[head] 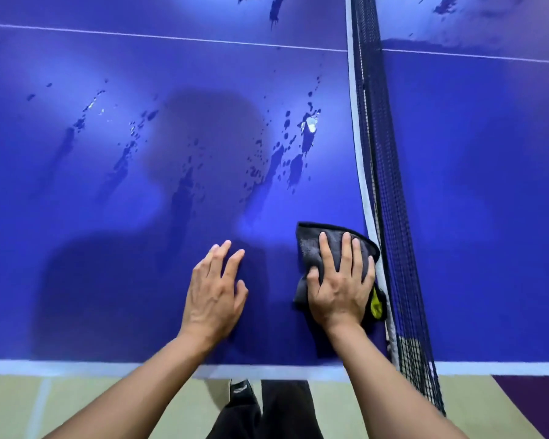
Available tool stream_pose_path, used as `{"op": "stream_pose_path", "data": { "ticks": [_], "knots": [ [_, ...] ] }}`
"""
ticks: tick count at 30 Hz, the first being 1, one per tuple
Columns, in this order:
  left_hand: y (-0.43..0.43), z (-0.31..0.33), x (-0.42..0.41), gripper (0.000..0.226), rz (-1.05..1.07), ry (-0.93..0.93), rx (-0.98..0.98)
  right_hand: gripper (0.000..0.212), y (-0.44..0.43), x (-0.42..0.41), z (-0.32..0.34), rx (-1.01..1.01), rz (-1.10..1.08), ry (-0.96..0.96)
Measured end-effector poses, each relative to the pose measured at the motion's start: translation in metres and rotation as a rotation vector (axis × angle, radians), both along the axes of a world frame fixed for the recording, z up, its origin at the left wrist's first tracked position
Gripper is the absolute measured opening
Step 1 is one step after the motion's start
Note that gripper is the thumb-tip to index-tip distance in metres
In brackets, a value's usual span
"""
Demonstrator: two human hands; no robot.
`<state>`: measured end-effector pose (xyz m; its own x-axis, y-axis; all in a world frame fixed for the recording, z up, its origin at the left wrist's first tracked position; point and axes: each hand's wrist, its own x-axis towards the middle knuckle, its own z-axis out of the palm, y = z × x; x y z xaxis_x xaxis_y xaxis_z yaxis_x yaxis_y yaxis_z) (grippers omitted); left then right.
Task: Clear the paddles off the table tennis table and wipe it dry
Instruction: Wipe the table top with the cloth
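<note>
On the blue table (108, 280), near its front edge, our R hand (339, 293) pressed a dark cloth (311, 245) flat w/ straight fingers, just beside the net (393, 217). Our L hand (214, 296) lay palm down, fingers relaxed, holding nothing. Water splashes (295, 169) sat farther out.

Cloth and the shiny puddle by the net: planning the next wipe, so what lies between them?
In the head view, only table: dark water streaks and droplets below the puddle, then bare blue surface down to the cloth.

dark grey cloth (333, 248) lies flat on the wet blue table (140, 185), beside the net.
</note>
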<state>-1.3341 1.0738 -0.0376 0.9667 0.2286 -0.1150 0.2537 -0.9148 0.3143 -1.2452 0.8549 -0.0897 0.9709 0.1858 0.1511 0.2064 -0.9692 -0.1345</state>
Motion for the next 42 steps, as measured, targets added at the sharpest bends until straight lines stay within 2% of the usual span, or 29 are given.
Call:
{"op": "stream_pose_path", "data": {
  "ticks": [9, 14, 19, 24, 33, 39, 42],
  "knots": [
    [0.068, -0.017, 0.185, 0.056, 0.032, -0.089, -0.025, 0.066, 0.057, 0.199, 0.003, -0.003, 0.022, 0.05],
    [0.096, -0.032, 0.276, 0.058, 0.031, -0.11, 0.052, 0.066, 0.094, 0.335, 0.003, -0.022, 0.048, 0.072],
    [0.099, -0.044, 0.287, 0.059, 0.047, -0.125, 0.091, 0.064, 0.125, 0.464, 0.006, -0.053, 0.067, 0.106],
    [0.101, -0.046, 0.292, 0.058, 0.048, -0.136, 0.123, 0.062, 0.148, 0.536, 0.009, -0.051, 0.122, 0.128],
    [0.101, -0.047, 0.291, 0.057, 0.053, -0.162, 0.108, 0.055, 0.153, 0.535, 0.018, -0.027, 0.164, 0.154],
    [0.101, -0.045, 0.291, 0.057, 0.049, -0.146, 0.092, 0.055, 0.156, 0.434, 0.016, -0.066, 0.25, 0.125],
    [0.103, -0.044, 0.291, 0.056, 0.044, -0.14, 0.019, 0.056, 0.145, 0.376, 0.014, -0.066, 0.253, 0.116]
  ]
}}
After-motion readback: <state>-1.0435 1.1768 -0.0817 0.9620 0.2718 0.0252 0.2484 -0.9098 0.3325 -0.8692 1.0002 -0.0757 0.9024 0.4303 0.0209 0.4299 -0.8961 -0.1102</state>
